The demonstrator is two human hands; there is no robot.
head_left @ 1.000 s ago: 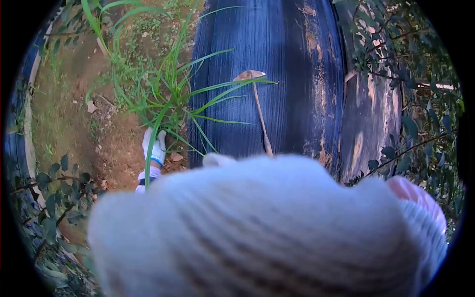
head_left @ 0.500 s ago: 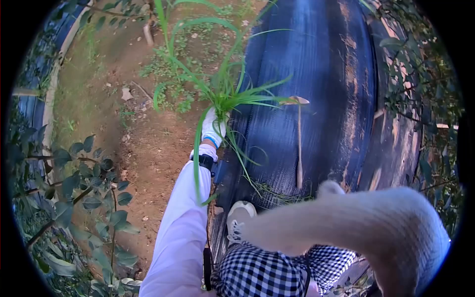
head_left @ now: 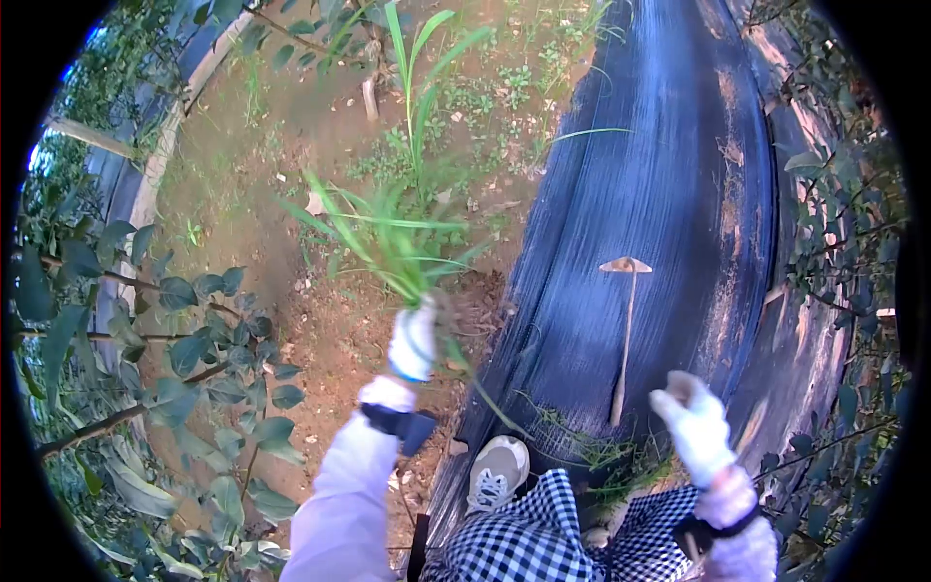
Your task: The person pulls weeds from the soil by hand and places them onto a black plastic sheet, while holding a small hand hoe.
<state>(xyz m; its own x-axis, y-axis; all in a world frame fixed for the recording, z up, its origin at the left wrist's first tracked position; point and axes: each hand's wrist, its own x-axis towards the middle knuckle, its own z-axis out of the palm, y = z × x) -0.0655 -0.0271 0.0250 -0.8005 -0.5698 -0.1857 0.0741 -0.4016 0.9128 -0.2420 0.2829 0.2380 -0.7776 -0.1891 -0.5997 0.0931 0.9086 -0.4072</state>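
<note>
White-gloved left hand (head_left: 414,341) is clamping grass clump (head_left: 388,252) | right hand (head_left: 696,429) is hovering, closure unclear | seemingly gathering; next needing firm grip

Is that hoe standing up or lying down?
Lying down. The hoe rests along the black sheet, blade at the far end, and neither the left hand nor the right hand touches it.

Room between hands (head_left: 413,341) (head_left: 698,432), hoe (head_left: 628,335) below, branches (head_left: 186,351) left
</note>
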